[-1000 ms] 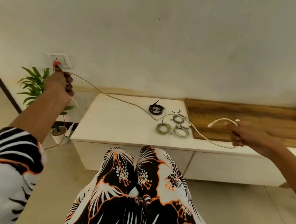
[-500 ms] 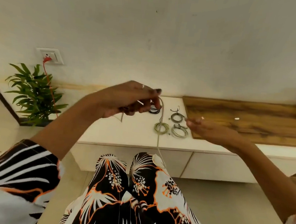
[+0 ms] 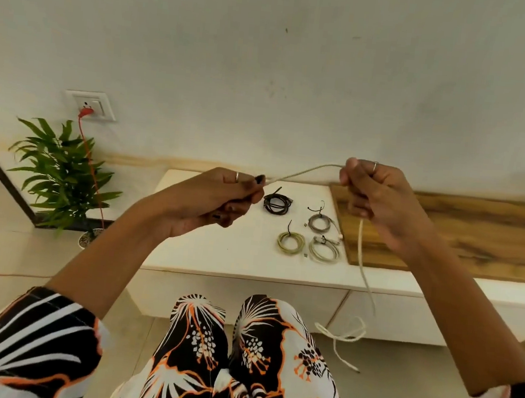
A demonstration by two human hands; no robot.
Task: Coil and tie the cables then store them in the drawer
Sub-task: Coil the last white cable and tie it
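A long white cable [image 3: 305, 172] stretches between my two raised hands. My left hand [image 3: 219, 199] pinches one end of it between thumb and fingers. My right hand [image 3: 374, 193] grips it in a fist, and the rest hangs down from that fist and loops on the floor by my right knee. On the white cabinet top [image 3: 218, 242] lie several coiled and tied cables: a black coil [image 3: 277, 202], a grey coil [image 3: 320, 222], a greenish coil [image 3: 290, 242] and a pale coil [image 3: 325, 251]. Closed drawer fronts [image 3: 385, 313] sit below the top.
A wooden slab [image 3: 462, 237] covers the cabinet's right part. At the left, a potted plant [image 3: 61, 173] stands on the floor under a wall socket [image 3: 90, 106] with a red plug and cord. My patterned knees [image 3: 241, 341] are close to the cabinet front.
The white cable has left the socket area. My left hand came from the far left to the centre, and my right hand rose and closed on the cable, pulling it taut between both hands.
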